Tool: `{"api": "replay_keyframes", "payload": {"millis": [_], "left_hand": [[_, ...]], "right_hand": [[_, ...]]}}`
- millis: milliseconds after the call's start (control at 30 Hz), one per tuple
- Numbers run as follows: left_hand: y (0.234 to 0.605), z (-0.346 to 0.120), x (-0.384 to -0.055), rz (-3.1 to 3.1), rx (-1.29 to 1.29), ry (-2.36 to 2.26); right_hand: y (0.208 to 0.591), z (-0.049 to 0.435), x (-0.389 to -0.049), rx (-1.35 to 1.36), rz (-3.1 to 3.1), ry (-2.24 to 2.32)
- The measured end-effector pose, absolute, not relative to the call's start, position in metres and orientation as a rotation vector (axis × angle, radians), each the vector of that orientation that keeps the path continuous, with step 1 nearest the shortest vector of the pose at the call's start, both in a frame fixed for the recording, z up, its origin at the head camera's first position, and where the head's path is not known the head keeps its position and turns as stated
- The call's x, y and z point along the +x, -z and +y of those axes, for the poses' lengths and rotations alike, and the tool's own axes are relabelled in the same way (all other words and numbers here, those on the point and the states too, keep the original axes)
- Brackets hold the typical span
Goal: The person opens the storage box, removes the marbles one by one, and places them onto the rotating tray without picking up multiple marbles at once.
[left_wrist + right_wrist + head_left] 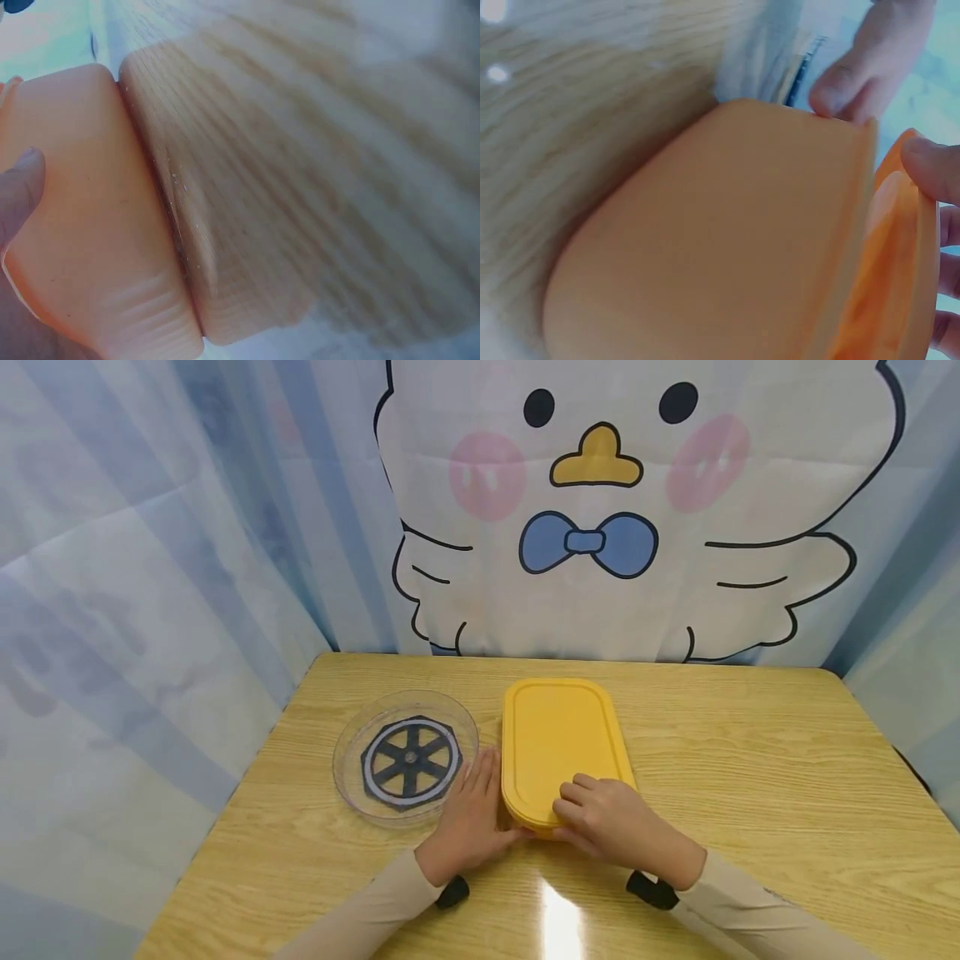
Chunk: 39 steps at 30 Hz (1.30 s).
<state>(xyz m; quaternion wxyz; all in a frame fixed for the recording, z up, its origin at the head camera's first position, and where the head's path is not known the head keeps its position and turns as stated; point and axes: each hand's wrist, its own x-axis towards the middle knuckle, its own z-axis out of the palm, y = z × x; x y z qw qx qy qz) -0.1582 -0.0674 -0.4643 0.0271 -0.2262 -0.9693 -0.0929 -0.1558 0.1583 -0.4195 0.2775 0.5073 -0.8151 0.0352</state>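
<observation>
We look down on a wooden surface, where a yellow rectangular box with a matching lid sits near the middle, its long axis running roughly from 12 to 6 o'clock. From the two hands it lies at 12 o'clock, and both touch its near end, so neither is clearly nearer. The right hand, at the box's 5 o'clock corner, pinches the lid's edge, curled fingers above and thumb beneath. The right wrist view shows us a gap there between lid and box; we cannot tell whether the far end is also loose. The left hand, at 8 o'clock, lies with fingers extended along the side wall, its thumb against the box. At the box's 9 o'clock, just beside those fingers, is a clear round dish, a dark spoked hexagon showing within its outline.
</observation>
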Motion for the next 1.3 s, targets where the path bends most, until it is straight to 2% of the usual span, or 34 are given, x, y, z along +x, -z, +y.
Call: {"api": "replay_keyframes", "payload": {"millis": [300,533,867,1067,1300], "left_hand": [[0.464,-0.068,-0.159,-2.931,-0.730,0.251],[0.463,-0.068,-0.160,-2.896,-0.781,0.220],[0.461,-0.067,-0.160,-2.948,-0.799,0.235],[0.461,-0.066,-0.160,-2.960,-0.790,0.236],[0.458,-0.065,-0.160,-2.973,-0.777,0.232]], "right_hand": [[0.404,0.163,-0.155,1.268,-2.145,-0.289],[0.392,0.176,-0.153,1.080,-2.168,-0.472],[0.381,0.207,-0.158,0.884,-2.128,-0.943],[0.372,0.233,-0.161,0.668,-2.088,-1.284],[0.368,0.268,-0.169,0.297,-1.967,-1.698]]}}
